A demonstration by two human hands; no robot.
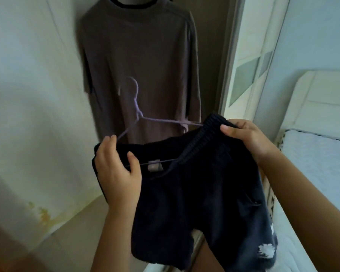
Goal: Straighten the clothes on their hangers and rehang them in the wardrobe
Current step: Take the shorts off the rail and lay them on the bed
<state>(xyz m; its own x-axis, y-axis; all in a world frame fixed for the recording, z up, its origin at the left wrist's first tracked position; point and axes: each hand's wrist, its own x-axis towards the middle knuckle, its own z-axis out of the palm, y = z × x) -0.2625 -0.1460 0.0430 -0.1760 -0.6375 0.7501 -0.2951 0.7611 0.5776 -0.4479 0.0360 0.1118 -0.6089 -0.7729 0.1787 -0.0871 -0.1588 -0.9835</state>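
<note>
Dark navy shorts (pixel 204 203) with a ribbed waistband and a white print near the hem hang in front of me on a purple wire hanger (pixel 137 112). My left hand (pixel 118 173) grips the left end of the waistband together with the hanger's lower bar. At the right end of the waistband, my right hand (pixel 247 138) pinches the fabric where the hanger's arm disappears into it. The hanger's hook points up, tilted left. Behind it a brown T-shirt (pixel 137 65) hangs in the wardrobe opening.
The wardrobe's pale side panel (pixel 33 95) fills the left. A white sliding door frame (pixel 243 65) stands to the right of the opening. Further right are a bed with a white headboard (pixel 318 95) and a light mattress (pixel 318 173).
</note>
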